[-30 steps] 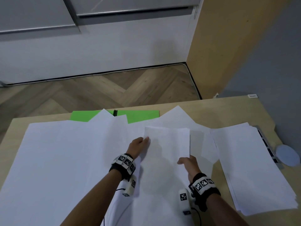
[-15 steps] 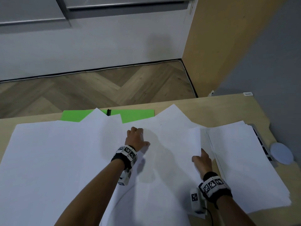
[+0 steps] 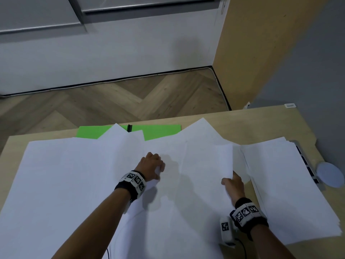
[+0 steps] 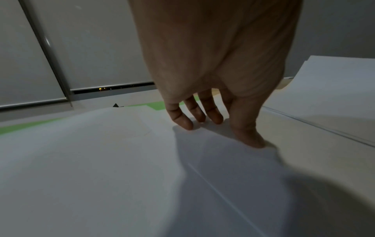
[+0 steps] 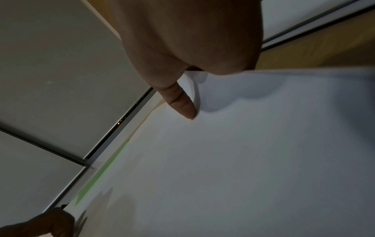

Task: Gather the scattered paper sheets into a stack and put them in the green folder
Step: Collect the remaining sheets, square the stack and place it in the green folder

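We have the worktop (image 3: pixel 233 116) nearly covered in loose paper sheets (image 3: pixel 65 184), and the green folder (image 3: pixel 160 130) lies beyond both hands at the far edge, half buried under sheet corners. A neater pile (image 3: pixel 289 184) sits just to the right of our right hand. A second ago we held one sheet (image 3: pixel 207 165) up between us; it has since swung down and rightward toward that pile. Our right hand (image 3: pixel 233 186) pinches its near corner between thumb and fingers, while our left hand (image 3: pixel 152 165) has let go and presses spread fingertips (image 4: pixel 185 123) on the sheets beneath. We judge gathering has only begun.
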